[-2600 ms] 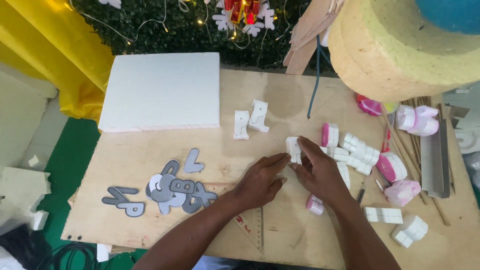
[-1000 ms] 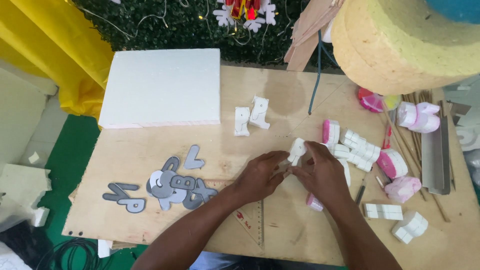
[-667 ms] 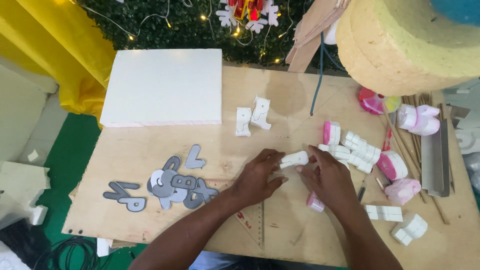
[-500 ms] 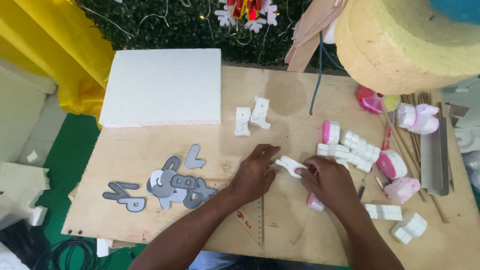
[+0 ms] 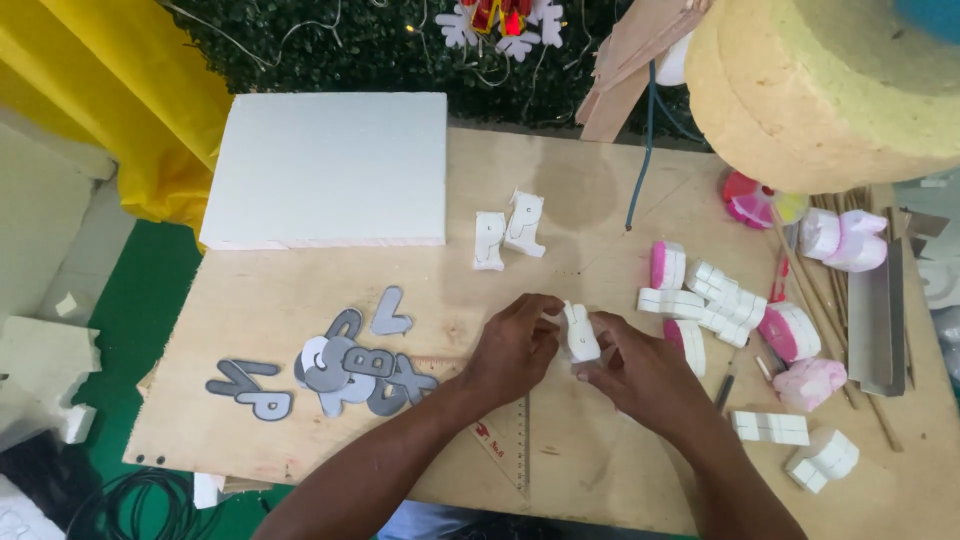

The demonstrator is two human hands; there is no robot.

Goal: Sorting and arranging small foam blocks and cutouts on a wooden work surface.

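Both my hands meet over the middle of the plywood board (image 5: 300,300). Between them stands a small white foam cut-out piece (image 5: 580,334), held upright. My left hand (image 5: 515,345) pinches its left side with the fingertips. My right hand (image 5: 640,370) grips it from the right and below. A clear set square (image 5: 505,435) lies on the board under my left wrist. Grey card letter shapes (image 5: 345,365) lie in a loose pile to the left.
A big white foam sheet (image 5: 330,165) covers the board's far left. Two white foam letters (image 5: 508,228) stand mid-board. Pink-and-white foam pieces (image 5: 715,300) and sticks (image 5: 810,270) crowd the right side. A large yellow sponge cylinder (image 5: 840,80) overhangs the top right.
The foam piece was picked from the pile at the right, drawn towards the board's middle, turned between my hands, and now stands upright in both.
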